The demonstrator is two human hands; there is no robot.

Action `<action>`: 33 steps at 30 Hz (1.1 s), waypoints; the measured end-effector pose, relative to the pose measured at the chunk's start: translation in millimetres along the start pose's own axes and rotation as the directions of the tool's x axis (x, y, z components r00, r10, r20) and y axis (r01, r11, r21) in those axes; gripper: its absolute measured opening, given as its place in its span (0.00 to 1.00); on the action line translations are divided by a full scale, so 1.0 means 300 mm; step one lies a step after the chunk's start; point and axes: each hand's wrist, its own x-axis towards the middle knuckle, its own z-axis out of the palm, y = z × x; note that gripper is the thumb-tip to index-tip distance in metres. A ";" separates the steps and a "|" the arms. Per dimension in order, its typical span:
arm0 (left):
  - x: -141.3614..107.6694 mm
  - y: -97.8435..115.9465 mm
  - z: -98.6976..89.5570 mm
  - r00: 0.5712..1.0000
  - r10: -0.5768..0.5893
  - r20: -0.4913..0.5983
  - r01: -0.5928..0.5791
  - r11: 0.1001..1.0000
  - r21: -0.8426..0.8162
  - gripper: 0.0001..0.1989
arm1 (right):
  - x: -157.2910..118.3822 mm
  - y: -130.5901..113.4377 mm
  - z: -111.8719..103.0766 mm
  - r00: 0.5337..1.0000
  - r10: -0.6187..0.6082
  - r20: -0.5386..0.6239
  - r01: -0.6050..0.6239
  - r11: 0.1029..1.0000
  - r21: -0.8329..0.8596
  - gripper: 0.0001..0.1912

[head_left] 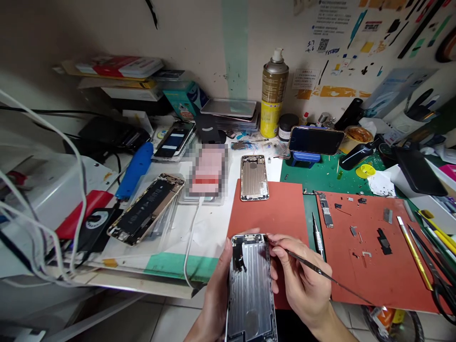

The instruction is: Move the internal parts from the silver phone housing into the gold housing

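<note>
My left hand (216, 289) is wrapped around the left side of an opened phone housing (254, 289), its silver ribbed inside facing up; a few of its fingertips show at the right edge. Between thumb and fingers of my right hand (302, 280) is a thin dark metal spudger (320, 271), slanting down to the right. Its tip is at the housing's top right corner; whether it touches cannot be made out. A black flex cable (239, 261) lies inside the housing at upper left. Beyond it, a gold phone housing (254, 178) lies past a red-brown mat (267, 209).
A second red-brown mat (356, 275) at right bears small parts, a logic board (325, 210), tweezers (317, 237) and scissors (441, 289). Leftward lie an opened phone (147, 209) and a white cable (191, 237). A spray can (274, 95) and a propped phone (316, 140) stand behind.
</note>
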 end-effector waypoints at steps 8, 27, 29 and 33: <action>0.019 -0.007 -0.057 1.000 -0.002 -0.001 0.002 1.000 0.025 0.30 | 0.052 -0.030 -0.016 0.999 0.045 -0.009 -0.045 0.999 -0.003 0.12; 0.036 -0.008 -0.068 0.973 -0.098 0.210 0.081 0.993 0.089 0.31 | 0.091 -0.050 -0.056 0.980 0.191 -0.051 -0.187 0.980 0.071 0.07; 0.032 -0.007 -0.063 0.973 -0.090 0.212 0.070 0.993 0.100 0.31 | 0.080 -0.043 -0.048 0.977 0.196 -0.083 -0.187 0.977 0.101 0.07; 0.025 -0.007 -0.053 0.980 -0.064 0.188 0.043 0.992 0.117 0.31 | 0.067 -0.030 -0.038 0.978 0.194 -0.071 -0.186 0.978 0.098 0.07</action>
